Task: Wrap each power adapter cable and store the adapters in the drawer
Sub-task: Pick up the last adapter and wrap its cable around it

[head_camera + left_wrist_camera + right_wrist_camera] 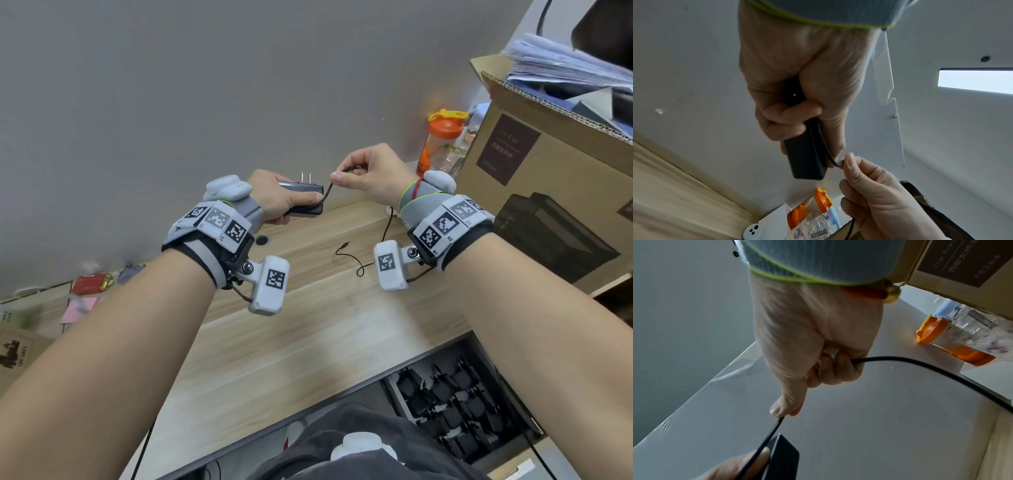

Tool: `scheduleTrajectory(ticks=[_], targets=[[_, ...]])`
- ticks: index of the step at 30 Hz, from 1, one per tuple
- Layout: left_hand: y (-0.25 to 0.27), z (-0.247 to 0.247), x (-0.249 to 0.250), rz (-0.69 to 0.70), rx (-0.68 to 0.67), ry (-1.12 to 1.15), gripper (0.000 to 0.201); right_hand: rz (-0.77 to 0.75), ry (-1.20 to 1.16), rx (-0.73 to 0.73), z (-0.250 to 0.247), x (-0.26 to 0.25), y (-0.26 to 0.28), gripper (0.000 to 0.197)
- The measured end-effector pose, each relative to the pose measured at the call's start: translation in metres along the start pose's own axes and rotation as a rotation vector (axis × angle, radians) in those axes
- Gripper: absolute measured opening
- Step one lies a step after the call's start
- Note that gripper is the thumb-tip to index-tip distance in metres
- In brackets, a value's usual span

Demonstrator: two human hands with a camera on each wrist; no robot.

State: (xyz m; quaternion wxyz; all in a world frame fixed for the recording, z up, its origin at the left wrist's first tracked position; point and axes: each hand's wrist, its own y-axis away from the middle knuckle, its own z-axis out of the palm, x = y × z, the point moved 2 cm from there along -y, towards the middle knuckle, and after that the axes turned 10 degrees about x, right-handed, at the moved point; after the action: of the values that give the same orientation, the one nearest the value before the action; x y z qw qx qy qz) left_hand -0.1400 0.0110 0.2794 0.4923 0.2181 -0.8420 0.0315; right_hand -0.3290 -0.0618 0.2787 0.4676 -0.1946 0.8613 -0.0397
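While left hand (279, 200) grips adapter (303, 198), right hand (371, 171) pinches cable (329, 190).

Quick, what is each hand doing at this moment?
Left hand: closed, gripping the black power adapter.
Right hand: closed, pinching the adapter's cable near the adapter.

Cardboard box (953, 264) label: "P8264"; other txt unreadable.
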Motion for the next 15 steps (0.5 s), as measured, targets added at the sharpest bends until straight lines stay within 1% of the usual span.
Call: scheduleTrajectory(ticks=[4, 8, 11, 15], targets=[[0.001, 0.002, -0.003, 0.015, -0.023, -0.042, 0.045, -0.003, 0.003, -0.007, 0.002, 0.002, 0.002, 0.015], [0.004, 0.005, -0.004, 0.058, -0.082, -0.089, 0.048, -0.008, -0.096, -0.004, 0.006, -0.002, 0.001, 0.015], [0.009, 0.006, 0.0, 0.108, -0.154, -0.089, 0.04, -0.017, -0.149, -0.021, 0.007, -0.006, 0.0, 0.015], [0.015, 0.008, 0.004, 0.133, -0.187, -0.086, 0.047, -0.011, -0.206, -0.062, 0.013, -0.005, 0.002, 0.013]])
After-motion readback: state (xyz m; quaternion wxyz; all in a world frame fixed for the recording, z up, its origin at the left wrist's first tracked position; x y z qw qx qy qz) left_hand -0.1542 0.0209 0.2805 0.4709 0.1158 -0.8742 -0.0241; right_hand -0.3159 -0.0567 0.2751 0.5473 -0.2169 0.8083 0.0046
